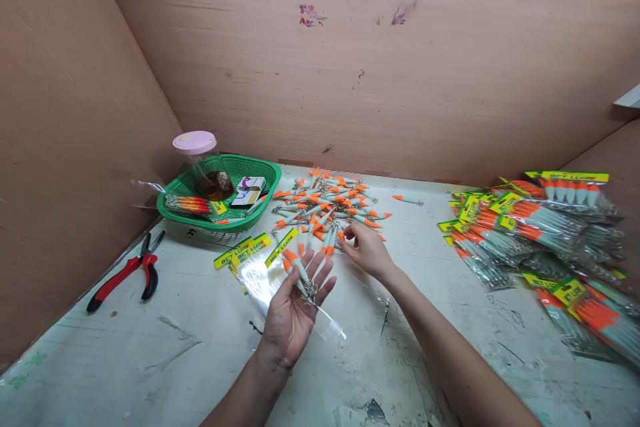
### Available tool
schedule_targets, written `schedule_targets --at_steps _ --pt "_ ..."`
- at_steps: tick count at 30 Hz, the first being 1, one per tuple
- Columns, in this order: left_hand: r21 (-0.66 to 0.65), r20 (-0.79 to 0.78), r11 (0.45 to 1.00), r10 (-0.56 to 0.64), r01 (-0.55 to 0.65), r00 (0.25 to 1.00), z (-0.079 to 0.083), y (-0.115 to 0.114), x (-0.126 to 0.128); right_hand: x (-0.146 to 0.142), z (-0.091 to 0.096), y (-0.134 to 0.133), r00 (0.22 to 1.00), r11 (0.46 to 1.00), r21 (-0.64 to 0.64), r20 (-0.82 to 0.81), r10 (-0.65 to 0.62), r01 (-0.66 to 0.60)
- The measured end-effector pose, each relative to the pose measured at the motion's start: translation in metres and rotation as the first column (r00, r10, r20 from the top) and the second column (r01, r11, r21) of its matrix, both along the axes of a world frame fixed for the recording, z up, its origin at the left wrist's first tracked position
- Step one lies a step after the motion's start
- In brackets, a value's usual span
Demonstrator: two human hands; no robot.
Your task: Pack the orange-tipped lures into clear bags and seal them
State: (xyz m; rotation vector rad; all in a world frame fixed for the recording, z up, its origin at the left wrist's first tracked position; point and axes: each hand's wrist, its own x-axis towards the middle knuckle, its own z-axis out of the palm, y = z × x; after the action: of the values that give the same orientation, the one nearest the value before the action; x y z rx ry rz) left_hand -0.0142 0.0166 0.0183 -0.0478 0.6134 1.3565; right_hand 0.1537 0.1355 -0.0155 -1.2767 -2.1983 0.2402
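Observation:
My left hand (293, 307) is palm up over the worktable, fingers loosely curled around a couple of orange-and-white fishing lures (299, 269) lying across it, metal clips toward the wrist. My right hand (364, 247) reaches to the near edge of a loose pile of the same lures (327, 207) and pinches one at its tip. Empty clear bags with yellow-green header cards (243, 251) lie flat just left of and under my left hand.
A green basket (220, 187) at the back left holds a pink-lidded jar (196, 153), a small box and a packed bag. Red-handled pliers (131, 270) lie by the left wall. Filled lure packs (540, 233) are stacked at right. Brown walls enclose the stained table.

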Motion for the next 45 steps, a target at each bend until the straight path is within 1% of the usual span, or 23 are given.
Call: schedule_targets --at_steps 2,5,7,9,12,14,17,20,22,26,30,33,37,39,41,43,45 --pt "0.011 0.015 0.999 0.05 -0.051 0.999 -0.002 0.004 -0.006 -0.01 -0.002 0.0 0.999 0.999 0.001 0.023 -0.032 0.032" --pt "0.011 0.009 0.989 0.149 -0.149 0.989 -0.003 0.011 -0.016 -0.015 -0.001 0.004 0.995 0.996 0.01 0.053 -0.088 0.088" --pt "0.01 -0.003 0.981 0.193 -0.193 0.981 -0.004 0.015 -0.02 -0.016 0.0 0.012 0.993 0.997 0.018 0.083 -0.08 0.079" --pt "0.009 -0.006 0.978 0.209 -0.209 0.978 -0.005 0.018 -0.023 -0.018 0.004 0.021 0.992 1.0 0.02 0.128 -0.011 0.009" --pt "0.006 -0.007 0.979 0.202 -0.202 0.979 -0.006 0.019 -0.023 -0.021 0.011 0.031 0.971 0.991 -0.005 0.2 0.132 -0.134" --pt "0.007 -0.008 0.98 0.197 -0.197 0.98 -0.007 0.019 -0.023 -0.017 0.016 0.029 0.954 0.981 -0.022 0.23 0.193 -0.193" --pt "0.005 0.007 0.981 0.196 -0.196 0.981 -0.008 0.019 -0.023 -0.003 0.02 0.015 0.944 0.975 -0.039 0.244 0.222 -0.219" --pt "0.01 0.029 0.981 0.195 -0.195 0.98 -0.008 0.018 -0.025 0.012 0.022 0.001 0.951 0.977 -0.059 0.224 0.215 -0.206" --pt "0.026 0.037 0.981 0.193 -0.194 0.98 -0.008 0.018 -0.026 0.013 0.021 0.002 0.96 0.98 -0.076 0.199 0.197 -0.185" --pt "0.052 0.044 0.979 0.197 -0.199 0.979 -0.01 0.019 -0.03 -0.005 0.017 0.025 0.972 0.981 -0.149 0.18 0.151 -0.124" --pt "0.06 0.031 0.977 0.202 -0.204 0.979 -0.011 0.022 -0.033 -0.028 0.01 0.048 0.976 0.964 -0.261 0.189 0.106 -0.054" --pt "0.045 0.027 0.979 0.199 -0.2 0.98 -0.009 0.022 -0.033 -0.034 0.006 0.055 0.978 0.94 -0.34 0.185 0.097 -0.029" --pt "0.038 0.026 0.979 0.201 -0.201 0.979 -0.006 0.021 -0.033 -0.034 0.006 0.059 0.984 0.915 -0.401 0.138 0.112 -0.048" --pt "0.04 0.026 0.979 0.199 -0.2 0.98 -0.006 0.021 -0.033 -0.031 0.008 0.059 0.988 0.912 -0.404 0.099 0.12 -0.071" --pt "0.039 0.029 0.98 0.195 -0.196 0.98 -0.005 0.021 -0.033 -0.026 0.014 0.057 0.991 0.923 -0.373 0.05 0.125 -0.098" --pt "0.038 0.036 0.98 0.192 -0.193 0.981 -0.005 0.021 -0.033 -0.016 0.021 0.047 0.992 0.944 -0.306 -0.004 0.127 -0.122" --pt "0.038 0.042 0.98 0.193 -0.194 0.98 -0.006 0.021 -0.033 -0.002 0.027 0.028 0.99 0.967 -0.213 -0.054 0.133 -0.141"
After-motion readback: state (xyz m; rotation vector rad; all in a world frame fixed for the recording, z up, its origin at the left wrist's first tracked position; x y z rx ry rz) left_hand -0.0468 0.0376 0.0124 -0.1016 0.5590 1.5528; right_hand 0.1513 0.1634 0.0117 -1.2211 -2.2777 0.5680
